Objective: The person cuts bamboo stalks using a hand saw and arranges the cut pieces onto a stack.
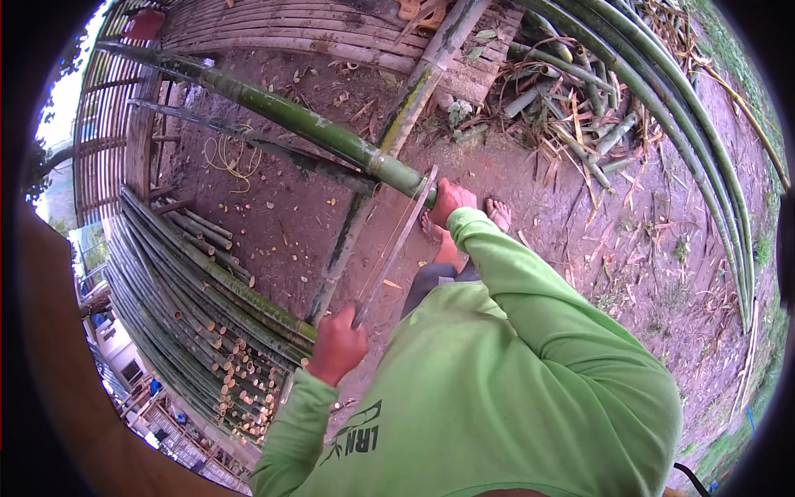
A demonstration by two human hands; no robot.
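My left hand (pixel 338 346) is closed round the handle end of a long, narrow saw (pixel 383 277). The saw slants up and away, and its far end lies across a thick green bamboo pole (pixel 306 124) close to the pole's near end. Just beyond the saw, my right hand (pixel 454 199) grips that end of the pole, with its fingers partly hidden. This pole rests across another long bamboo pole (pixel 339 248) that runs from front to back. A thinner, darker bamboo pole (pixel 290 155) lies alongside, just below the thick one.
Stacked bamboo poles (pixel 207 290) lie at the left, many with cut ends facing me. A slatted bamboo platform (pixel 290 33) stands ahead. Offcuts (pixel 580 91) are heaped at the upper right, beside long curved poles (pixel 696 108). Yellowish twine (pixel 232 161) lies on the dirt ground.
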